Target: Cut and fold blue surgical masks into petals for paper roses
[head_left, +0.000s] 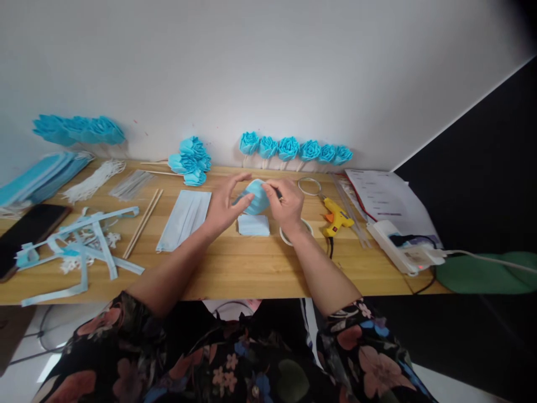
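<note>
Above the middle of the table, my right hand pinches the edge of a light blue piece of mask fabric, which is curved over. My left hand is at the piece's left side, thumb and fingers spread apart, the thumb overlapping its edge; whether it touches, I cannot tell. Just below lies a small stack of pale blue cut pieces. A roll of tape is partly hidden by my right wrist. Left of my left hand lie flat face masks.
Blue fabric flowers on sticks lean along the wall. A yellow glue gun lies right, by a white power strip with cables. Wooden sticks, trimmed strips, a phone and a mask pile occupy the left.
</note>
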A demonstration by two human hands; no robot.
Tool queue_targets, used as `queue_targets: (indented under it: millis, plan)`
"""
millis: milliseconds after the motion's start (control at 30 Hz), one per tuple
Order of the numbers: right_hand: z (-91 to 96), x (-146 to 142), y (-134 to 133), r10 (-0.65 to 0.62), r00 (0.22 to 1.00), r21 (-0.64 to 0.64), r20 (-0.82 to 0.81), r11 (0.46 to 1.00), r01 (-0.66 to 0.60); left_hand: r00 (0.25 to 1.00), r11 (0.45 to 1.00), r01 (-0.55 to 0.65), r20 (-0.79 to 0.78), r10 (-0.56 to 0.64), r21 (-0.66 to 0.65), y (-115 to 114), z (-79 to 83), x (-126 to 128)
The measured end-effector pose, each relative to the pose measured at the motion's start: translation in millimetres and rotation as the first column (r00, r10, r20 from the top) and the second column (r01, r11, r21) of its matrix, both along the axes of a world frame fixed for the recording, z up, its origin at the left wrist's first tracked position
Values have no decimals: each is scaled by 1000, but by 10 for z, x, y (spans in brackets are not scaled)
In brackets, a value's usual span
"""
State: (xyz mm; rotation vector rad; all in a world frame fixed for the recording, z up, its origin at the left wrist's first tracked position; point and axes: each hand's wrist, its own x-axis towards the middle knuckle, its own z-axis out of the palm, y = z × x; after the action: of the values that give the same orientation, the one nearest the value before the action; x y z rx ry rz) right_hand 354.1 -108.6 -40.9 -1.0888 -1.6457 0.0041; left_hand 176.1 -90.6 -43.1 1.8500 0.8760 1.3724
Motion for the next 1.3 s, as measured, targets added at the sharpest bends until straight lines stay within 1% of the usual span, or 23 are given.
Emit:
queue_targets:
  millis: [67,133,200,267,333,400,433,467,500,533,600,700,833,933,1033,1067,1133,1200,1233,1300]
  plan:
    - [-14,-47,-26,76,995,-26,72,997,-74,999,1000,13,-48,-14,-19,-5,-13,12]
    - [-23,-79,-35,126,989,-55,72,991,-122,998,995,39,-41,-43,-87,-4,-28,21]
    - [-33,-91,-23,136,990,-79,-47,987,-139,997,982,74,33,-69,-174,-4,-34,27]
    - [-50,-86,7,134,964,-135,-230,976,-168,987,958,102,150,-63,-268,-4,-31,30]
    - [-78,-75,43,159,922,-230,-353,940,-251,965,931,106,261,-12,-348,6,-31,28]
    - [-117,-72,71,201,908,-336,-367,882,-331,939,911,106,342,40,-397,37,-50,20]
    - [-139,-75,81,217,915,-382,-341,857,-345,926,907,111,373,54,-407,59,-68,15]
    - [-163,-82,89,222,929,-419,-294,844,-335,914,904,119,401,63,-411,84,-90,10]
    - [-186,-92,96,221,948,-443,-230,843,-304,903,901,128,424,66,-414,111,-114,5]
    - [-208,-104,103,214,964,-450,-156,854,-262,895,900,132,440,71,-415,137,-139,1]
    - [-244,-131,115,195,981,-422,-7,889,-179,885,904,112,455,98,-412,178,-182,0]
    - [-265,-177,118,188,970,-350,154,929,-124,886,917,20,432,169,-400,200,-217,12]
    - [-250,-248,73,214,936,-322,279,939,-119,894,915,-119,359,268,-386,190,-229,33]
    - [-242,-284,39,220,934,-330,283,936,-121,896,905,-172,320,308,-389,192,-237,32]
    - [-239,-278,29,245,951,-373,187,914,-162,888,899,-209,310,339,-384,196,-237,23]
    - [-237,-268,28,261,957,-401,128,896,-190,887,900,-214,309,342,-380,190,-232,23]
    - [-236,-243,23,289,957,-463,-28,845,-268,893,905,-226,294,340,-360,162,-217,30]
    - [-245,-225,17,296,937,-496,-188,794,-350,909,911,-239,253,332,-335,115,-199,47]
    - [-255,-221,16,292,922,-496,-252,780,-383,918,914,-240,228,323,-328,88,-192,59]
    - [-281,-216,23,277,901,-484,-334,769,-416,934,917,-229,191,301,-327,42,-181,82]
